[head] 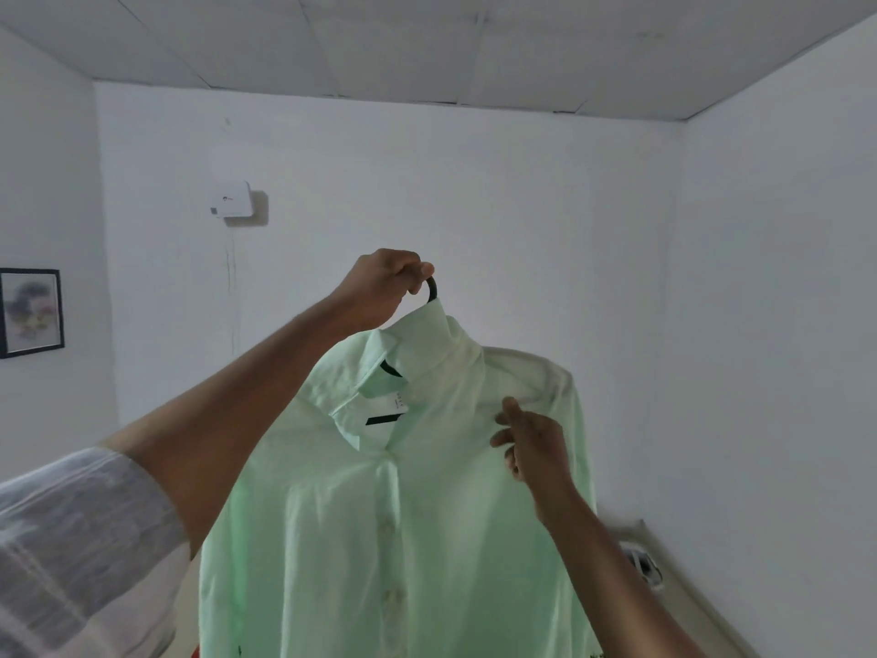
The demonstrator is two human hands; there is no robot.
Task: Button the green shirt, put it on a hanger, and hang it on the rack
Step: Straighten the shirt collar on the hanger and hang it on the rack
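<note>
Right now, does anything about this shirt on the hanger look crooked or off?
Yes. The green shirt hangs unevenly on the black hanger: its collar is skewed, one side flipped up. The left hand grips the hook; the right hand touches the shoulder fabric.

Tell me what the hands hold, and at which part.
The left hand grips the hanger by its hook, carrying the green shirt. The right hand only touches the shirt's shoulder.

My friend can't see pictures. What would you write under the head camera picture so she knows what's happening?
A left hand grips the dark hook of a hanger, holding up a buttoned pale green shirt in a white room. The right hand touches the shirt's shoulder. No rack is in view.
</note>
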